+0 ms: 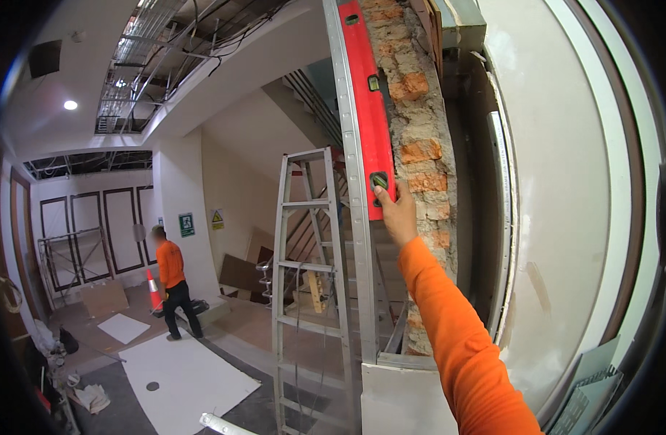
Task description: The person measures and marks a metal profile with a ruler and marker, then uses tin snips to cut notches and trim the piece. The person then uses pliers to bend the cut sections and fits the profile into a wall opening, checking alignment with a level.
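A red spirit level [366, 101] stands upright along a silver metal stud [352, 130] at the edge of an exposed brick wall [422, 156]. My right hand [400, 212] is closed on the level's lower end, the thumb beside its lowest vial. The orange-sleeved right arm reaches up from the lower right. The level's upper end runs out of the picture. My left hand is not in view.
Left of the stud stands an aluminium stepladder [281, 290]. A person in an orange top [171, 264] is near a traffic cone [154, 290]. White board [181, 377] lies on the floor; a metal profile [224, 425] shows at the lower edge. Stairs rise behind the ladder.
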### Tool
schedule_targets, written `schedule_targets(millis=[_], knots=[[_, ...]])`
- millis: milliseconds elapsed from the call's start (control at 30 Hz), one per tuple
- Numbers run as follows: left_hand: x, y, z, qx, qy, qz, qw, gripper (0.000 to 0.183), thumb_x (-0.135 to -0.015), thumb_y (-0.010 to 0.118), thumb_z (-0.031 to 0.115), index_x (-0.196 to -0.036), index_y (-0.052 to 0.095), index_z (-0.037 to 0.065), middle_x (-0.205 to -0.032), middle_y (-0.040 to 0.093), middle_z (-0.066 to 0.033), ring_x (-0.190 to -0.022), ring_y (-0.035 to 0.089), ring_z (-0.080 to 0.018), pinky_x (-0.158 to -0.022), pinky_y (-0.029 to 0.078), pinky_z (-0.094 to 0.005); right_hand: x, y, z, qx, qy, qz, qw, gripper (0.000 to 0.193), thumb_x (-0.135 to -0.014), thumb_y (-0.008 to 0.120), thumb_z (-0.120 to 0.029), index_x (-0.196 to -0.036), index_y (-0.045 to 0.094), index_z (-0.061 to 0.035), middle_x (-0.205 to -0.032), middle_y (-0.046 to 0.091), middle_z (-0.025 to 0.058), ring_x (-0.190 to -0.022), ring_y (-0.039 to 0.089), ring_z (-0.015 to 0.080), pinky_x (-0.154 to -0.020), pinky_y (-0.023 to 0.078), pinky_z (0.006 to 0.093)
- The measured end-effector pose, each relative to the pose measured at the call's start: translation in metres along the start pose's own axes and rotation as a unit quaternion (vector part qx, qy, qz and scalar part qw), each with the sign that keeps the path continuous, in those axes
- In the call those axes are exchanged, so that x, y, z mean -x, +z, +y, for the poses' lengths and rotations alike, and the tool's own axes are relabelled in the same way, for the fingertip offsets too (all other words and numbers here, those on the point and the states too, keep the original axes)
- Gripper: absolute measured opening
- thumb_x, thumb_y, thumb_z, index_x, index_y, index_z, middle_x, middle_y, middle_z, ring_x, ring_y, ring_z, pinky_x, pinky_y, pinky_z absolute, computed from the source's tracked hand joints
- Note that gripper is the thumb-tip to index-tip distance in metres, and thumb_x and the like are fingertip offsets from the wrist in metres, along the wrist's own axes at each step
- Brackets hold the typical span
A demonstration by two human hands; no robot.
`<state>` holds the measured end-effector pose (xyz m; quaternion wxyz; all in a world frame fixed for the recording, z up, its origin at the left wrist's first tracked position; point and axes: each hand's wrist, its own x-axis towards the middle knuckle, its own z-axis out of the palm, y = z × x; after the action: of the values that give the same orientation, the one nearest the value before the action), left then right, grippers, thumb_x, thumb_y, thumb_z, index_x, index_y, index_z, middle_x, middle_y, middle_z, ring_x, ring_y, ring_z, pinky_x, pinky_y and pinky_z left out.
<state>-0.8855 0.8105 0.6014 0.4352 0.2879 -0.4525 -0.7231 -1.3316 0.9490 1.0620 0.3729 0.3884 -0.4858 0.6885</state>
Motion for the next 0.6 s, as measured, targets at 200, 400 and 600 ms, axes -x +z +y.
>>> schedule_targets(millis=[200, 400, 600], knots=[[0.016, -0.023, 0.016, -0.002, 0.009, 0.092, 0.996, 0.081, -0.099, 0.07, 0.04, -0.158, 0.034, -0.002, -0.149, 0.052, -0.0228, -0.131, 0.056, -0.0389, -0.099, 0.051, -0.0493, 0.0, 0.015, -0.009, 0.075, -0.059, 0.101, 0.99, 0.037, -0.097, 0.069, -0.029, -0.117, 0.063, 0.0015, -0.103, 0.073, 0.0197, -0.093, 0.071, 0.0316, -0.083, 0.054, 0.0423], [0.019, -0.034, 0.015, 0.0, 0.019, 0.107, 0.994, 0.082, -0.099, 0.07, 0.043, -0.157, 0.035, -0.001, -0.15, 0.051, -0.022, -0.13, 0.057, -0.0394, -0.098, 0.053, -0.0496, -0.071, 0.002, -0.067, -0.033, -0.059, 0.062, 0.996, 0.034, -0.095, 0.071, -0.022, -0.116, 0.066, 0.0037, -0.097, 0.074, 0.0169, -0.087, 0.071, 0.024, -0.08, 0.054, 0.0384], [0.028, -0.044, 0.005, 0.008, 0.033, 0.132, 0.991, 0.075, -0.1, 0.068, 0.042, -0.154, 0.04, -0.001, -0.147, 0.053, -0.0197, -0.128, 0.059, -0.0367, -0.098, 0.054, -0.0467, -0.099, 0.006, -0.079, -0.069, -0.03, 0.067, 0.995, 0.035, -0.094, 0.071, -0.02, -0.117, 0.066, 0.006, -0.098, 0.074, 0.0151, -0.085, 0.069, 0.0191, -0.079, 0.054, 0.0352]])
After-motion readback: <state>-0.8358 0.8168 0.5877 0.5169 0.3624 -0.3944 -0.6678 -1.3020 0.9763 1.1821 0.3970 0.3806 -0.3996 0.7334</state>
